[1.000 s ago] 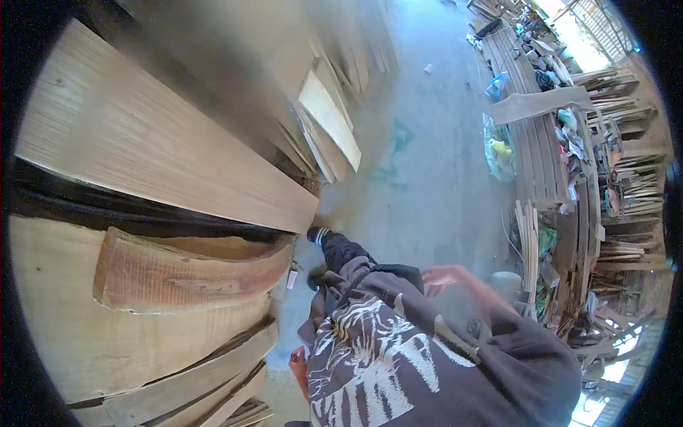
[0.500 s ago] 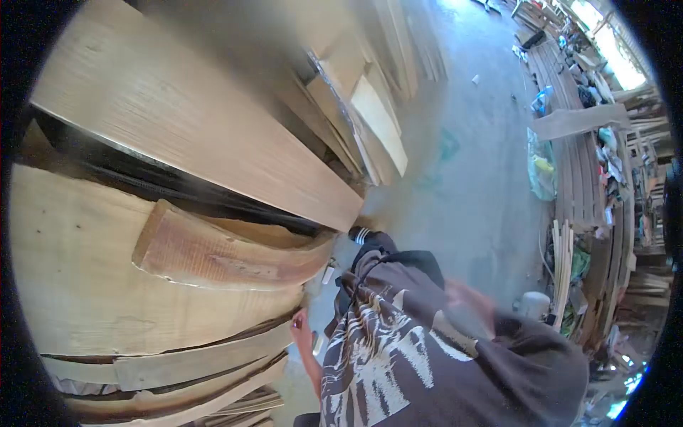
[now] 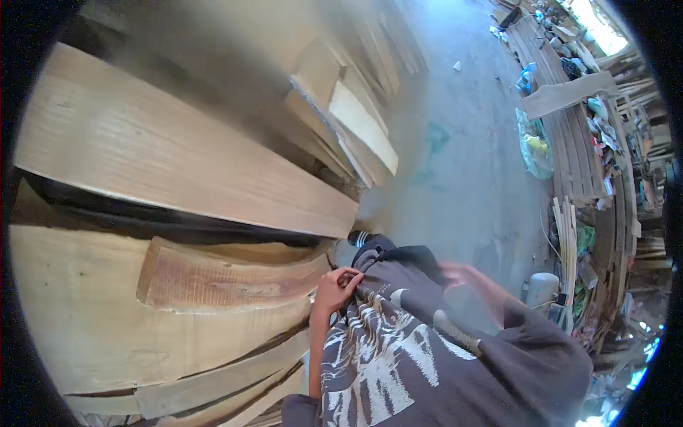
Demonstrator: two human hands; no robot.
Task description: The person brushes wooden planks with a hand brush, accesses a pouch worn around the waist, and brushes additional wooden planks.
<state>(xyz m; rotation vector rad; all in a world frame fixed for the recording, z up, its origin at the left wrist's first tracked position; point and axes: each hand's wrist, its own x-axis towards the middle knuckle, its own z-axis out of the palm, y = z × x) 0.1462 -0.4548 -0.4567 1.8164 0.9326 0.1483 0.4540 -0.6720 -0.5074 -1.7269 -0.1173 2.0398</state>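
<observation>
My left hand (image 3: pixel 336 288) is raised at the front of the dark printed shirt (image 3: pixel 398 341), its thumb and fingers pinching the cloth near the chest print. On the other side of the shirt, my right hand (image 3: pixel 455 274) is blurred, and its fingers are partly hidden by the cloth. A curved reddish-brown wood piece (image 3: pixel 228 279) lies on a wide pale slab (image 3: pixel 85 306), left of my left hand. Above it stretches a long smooth plank (image 3: pixel 178 149).
Pale boards (image 3: pixel 363 128) lean beyond the plank's end. At the right, thin wood strips (image 3: pixel 565 242), a plastic bag (image 3: pixel 533 146) and a grey cylinder (image 3: pixel 543 288) stand or lie beside a long pile of lumber. Grey floor (image 3: pixel 462 192) runs between.
My left hand has risen from beside the slabs to the shirt front and closed on its cloth. My right hand stays by the shirt's other side. The view has shifted.
</observation>
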